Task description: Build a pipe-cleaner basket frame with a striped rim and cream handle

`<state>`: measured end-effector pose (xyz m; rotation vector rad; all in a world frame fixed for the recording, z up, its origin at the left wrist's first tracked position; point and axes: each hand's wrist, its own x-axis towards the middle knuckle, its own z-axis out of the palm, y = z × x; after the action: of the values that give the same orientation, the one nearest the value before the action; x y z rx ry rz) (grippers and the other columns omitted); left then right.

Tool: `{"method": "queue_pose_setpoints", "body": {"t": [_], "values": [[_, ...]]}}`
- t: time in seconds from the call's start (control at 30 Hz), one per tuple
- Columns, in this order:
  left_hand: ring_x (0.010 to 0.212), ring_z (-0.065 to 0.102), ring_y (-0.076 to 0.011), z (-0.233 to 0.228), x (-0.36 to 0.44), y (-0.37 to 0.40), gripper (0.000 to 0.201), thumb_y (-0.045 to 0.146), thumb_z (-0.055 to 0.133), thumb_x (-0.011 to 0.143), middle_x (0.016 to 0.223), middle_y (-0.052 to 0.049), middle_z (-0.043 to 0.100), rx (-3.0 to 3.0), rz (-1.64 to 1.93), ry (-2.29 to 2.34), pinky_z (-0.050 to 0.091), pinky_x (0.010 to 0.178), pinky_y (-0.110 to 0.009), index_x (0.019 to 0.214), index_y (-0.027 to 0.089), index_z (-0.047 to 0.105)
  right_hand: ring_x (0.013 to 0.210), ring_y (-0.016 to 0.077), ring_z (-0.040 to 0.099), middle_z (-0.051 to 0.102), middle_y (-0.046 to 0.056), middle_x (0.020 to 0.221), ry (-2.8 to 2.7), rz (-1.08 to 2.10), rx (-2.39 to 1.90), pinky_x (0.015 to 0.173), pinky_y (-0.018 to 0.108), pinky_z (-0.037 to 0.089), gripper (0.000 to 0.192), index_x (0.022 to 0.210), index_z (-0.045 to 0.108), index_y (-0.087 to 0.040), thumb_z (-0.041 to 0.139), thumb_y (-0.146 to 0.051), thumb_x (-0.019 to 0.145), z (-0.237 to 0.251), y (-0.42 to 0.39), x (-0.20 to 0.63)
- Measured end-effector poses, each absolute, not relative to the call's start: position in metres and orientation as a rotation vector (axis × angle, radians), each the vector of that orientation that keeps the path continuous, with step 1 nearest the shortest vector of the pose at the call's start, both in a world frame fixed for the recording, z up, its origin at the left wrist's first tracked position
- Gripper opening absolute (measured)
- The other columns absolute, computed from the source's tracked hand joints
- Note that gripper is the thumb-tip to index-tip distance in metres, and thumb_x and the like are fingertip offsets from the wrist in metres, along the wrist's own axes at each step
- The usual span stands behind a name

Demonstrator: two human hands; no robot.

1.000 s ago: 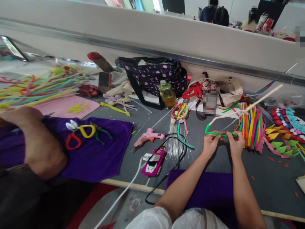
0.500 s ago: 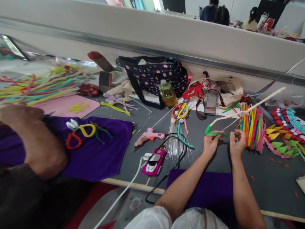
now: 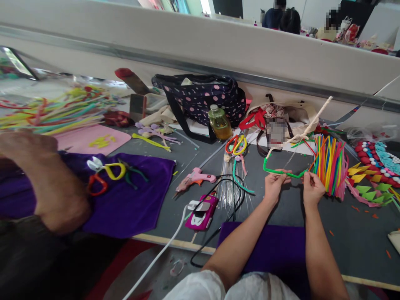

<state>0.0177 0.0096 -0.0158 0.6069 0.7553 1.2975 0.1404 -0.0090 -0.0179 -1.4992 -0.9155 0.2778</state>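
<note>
1. Two hands work one piece right of centre in the frame: the left hand (image 3: 274,184) and the right hand (image 3: 312,188) each pinch a green pipe cleaner (image 3: 283,171) just above the grey worktop (image 3: 350,233). The fingers of both are closed narrowly on the wire, thumb against forefinger.

2. A white pipe cleaner (image 3: 308,125) appears twisted onto the green one near its left bend; the join itself is too small to read clearly.

3. To do this step well, I judge the pinch points should sit close to the spot being bent, so the wire kinks there and nowhere else. Steady tension between the hands would keep the green run straight.

4. The free white tail swings wide; keeping it clear of the bundle of coloured stems (image 3: 329,166), just beside the right hand, would avoid a snag.

5. The green piece's long axis runs left to right across the frame, almost level, with its left end hooked upward.

6. The white length points up and to the right, towards the cream bag (image 3: 300,116) at the wall.
</note>
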Motion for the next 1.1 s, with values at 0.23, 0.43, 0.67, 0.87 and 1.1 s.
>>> {"method": "queue_pose_setpoints", "body": {"t": [0.23,0.43,0.67,0.87,1.1], "values": [[0.071,0.069,-0.0173,-0.016,0.014,0.010,0.035,0.030,0.079,0.064,0.091,-0.012,0.072,0.515,1.170,0.643,0.056,0.068,-0.027,0.088,0.009,0.064,0.049,0.0106,0.051,0.058,-0.003,0.057,-0.714,0.653,-1.225,0.050,0.023,0.043,0.028,0.070,0.060,-0.017,0.067,-0.043,0.073,-0.011,-0.005,0.143],[0.070,0.069,-0.0173,-0.020,0.016,0.009,0.035,0.025,0.080,0.063,0.089,-0.012,0.072,0.453,1.063,0.582,0.056,0.066,-0.026,0.089,0.009,0.063,0.050,0.0083,0.045,0.053,-0.002,0.062,-0.712,0.924,-1.052,0.047,0.021,0.033,0.031,0.065,0.053,-0.018,0.062,-0.044,0.078,-0.007,-0.006,0.139],[0.068,0.069,-0.0180,-0.018,0.018,0.006,0.036,0.029,0.080,0.063,0.076,-0.009,0.072,0.492,1.070,0.572,0.056,0.065,-0.027,0.088,0.008,0.064,0.046,0.0077,0.037,0.038,-0.006,0.054,-0.743,1.108,-0.951,0.047,0.022,0.035,0.040,0.058,0.040,-0.020,0.060,-0.050,0.078,-0.002,-0.004,0.137],[0.077,0.070,-0.0215,-0.016,0.020,0.005,0.037,0.037,0.077,0.066,0.093,-0.013,0.072,0.632,1.186,0.661,0.056,0.069,-0.031,0.087,0.010,0.066,0.043,0.0071,0.042,0.049,-0.007,0.056,-0.554,0.770,-1.206,0.040,0.018,0.035,0.035,0.079,0.050,-0.020,0.068,-0.048,0.071,-0.014,-0.001,0.138],[0.079,0.067,-0.0189,-0.018,0.025,0.003,0.028,0.037,0.071,0.072,0.095,-0.011,0.071,0.875,1.274,0.762,0.056,0.072,-0.032,0.085,0.013,0.072,0.047,0.0099,0.048,0.054,-0.003,0.057,-0.736,0.413,-1.453,0.045,0.022,0.041,0.036,0.082,0.061,-0.016,0.063,-0.051,0.075,-0.021,-0.002,0.141]]}}
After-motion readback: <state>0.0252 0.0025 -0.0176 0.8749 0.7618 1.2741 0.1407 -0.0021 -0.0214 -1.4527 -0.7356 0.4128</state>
